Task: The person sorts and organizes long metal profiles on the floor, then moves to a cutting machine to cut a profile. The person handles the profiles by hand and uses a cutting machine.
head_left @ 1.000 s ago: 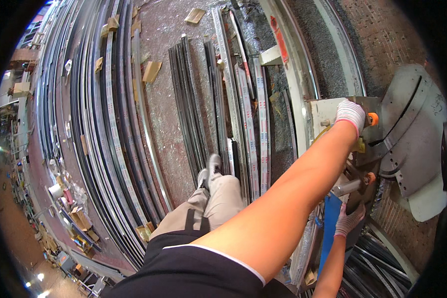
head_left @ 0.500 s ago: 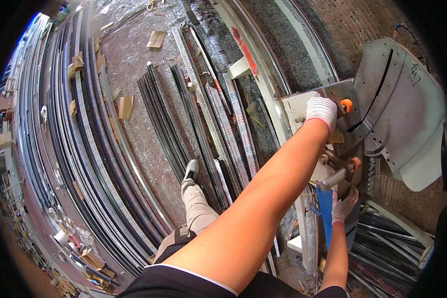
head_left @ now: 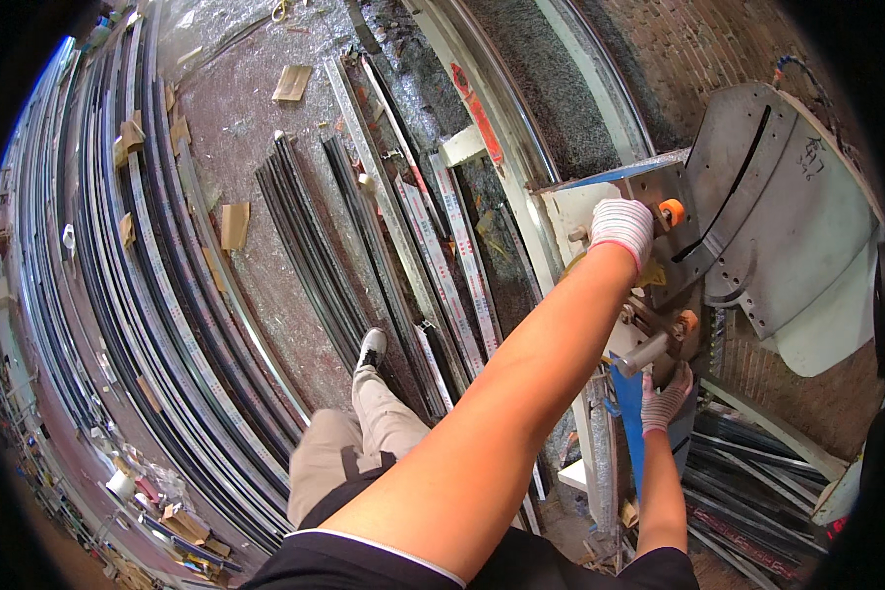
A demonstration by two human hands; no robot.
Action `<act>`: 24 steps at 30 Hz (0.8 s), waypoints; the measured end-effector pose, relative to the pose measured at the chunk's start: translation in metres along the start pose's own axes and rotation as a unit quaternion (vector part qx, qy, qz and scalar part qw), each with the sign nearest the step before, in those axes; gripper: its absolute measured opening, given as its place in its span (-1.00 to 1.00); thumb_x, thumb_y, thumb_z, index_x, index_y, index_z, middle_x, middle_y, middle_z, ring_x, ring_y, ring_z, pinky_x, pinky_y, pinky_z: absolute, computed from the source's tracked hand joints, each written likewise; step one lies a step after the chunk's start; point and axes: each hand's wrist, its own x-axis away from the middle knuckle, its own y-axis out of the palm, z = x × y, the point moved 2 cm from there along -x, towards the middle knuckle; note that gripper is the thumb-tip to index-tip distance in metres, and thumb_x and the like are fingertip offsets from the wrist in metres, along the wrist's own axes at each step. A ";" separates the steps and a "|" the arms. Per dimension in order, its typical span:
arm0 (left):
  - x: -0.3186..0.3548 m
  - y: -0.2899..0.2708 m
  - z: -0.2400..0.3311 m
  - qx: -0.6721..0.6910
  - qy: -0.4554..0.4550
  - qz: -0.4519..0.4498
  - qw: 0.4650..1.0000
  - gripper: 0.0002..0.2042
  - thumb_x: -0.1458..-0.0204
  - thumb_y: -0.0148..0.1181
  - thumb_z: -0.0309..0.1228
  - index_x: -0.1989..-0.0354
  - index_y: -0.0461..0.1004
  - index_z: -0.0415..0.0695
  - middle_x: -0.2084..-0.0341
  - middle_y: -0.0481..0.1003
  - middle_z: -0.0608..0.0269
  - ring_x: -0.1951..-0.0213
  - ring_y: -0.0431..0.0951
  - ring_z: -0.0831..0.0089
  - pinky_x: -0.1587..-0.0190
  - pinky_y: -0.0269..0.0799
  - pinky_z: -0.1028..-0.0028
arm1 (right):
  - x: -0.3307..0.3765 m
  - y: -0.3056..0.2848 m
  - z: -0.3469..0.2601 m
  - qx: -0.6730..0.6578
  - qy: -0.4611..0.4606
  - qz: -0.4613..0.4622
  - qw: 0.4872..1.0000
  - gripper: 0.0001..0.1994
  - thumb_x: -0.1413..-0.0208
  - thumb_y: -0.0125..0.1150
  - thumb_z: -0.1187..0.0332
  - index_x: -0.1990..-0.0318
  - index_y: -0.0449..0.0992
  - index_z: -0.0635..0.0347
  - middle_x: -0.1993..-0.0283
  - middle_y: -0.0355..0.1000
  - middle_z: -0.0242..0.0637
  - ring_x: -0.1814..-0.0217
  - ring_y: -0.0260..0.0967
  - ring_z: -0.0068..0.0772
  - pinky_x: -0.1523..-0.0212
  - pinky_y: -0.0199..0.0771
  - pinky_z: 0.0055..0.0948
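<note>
My left hand (head_left: 621,232), in a white striped glove, is closed at the machine's steel plate (head_left: 649,187), beside an orange knob (head_left: 672,211). What its fingers hold is hidden behind the hand. Lower down, my right hand (head_left: 667,401), gloved too, has its fingers curled up against the underside of the metal clamp parts, just below a grey cylinder (head_left: 644,354). A second orange knob (head_left: 688,321) sits above this hand. The fingertips are partly hidden there. To the right stands a big grey curved plate (head_left: 767,206) with a long slot.
Long metal profiles (head_left: 305,246) lie on the floor left of the machine, with a large stack of them (head_left: 167,275) farther left. Cardboard pieces (head_left: 234,226) are scattered about. More dark profiles (head_left: 747,472) lie at the lower right. A pale rail (head_left: 492,128) runs up from the machine.
The view has shifted slightly, so the scene sits a little farther left. More of my other trouser leg shows. Both hands stay at the same places on the machine.
</note>
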 end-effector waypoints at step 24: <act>-0.019 -0.070 -0.024 -0.022 -0.001 0.003 1.000 -0.75 0.09 0.36 -0.40 0.18 0.72 -0.11 0.22 0.67 -0.02 0.11 0.69 0.05 0.06 0.61 0.24 | -0.040 -0.008 -0.054 -0.005 -0.027 0.034 0.999 -0.06 0.10 0.48 -0.06 -0.36 0.27 0.36 -0.39 0.18 0.06 -0.51 0.01 0.12 -0.50 0.06 0.07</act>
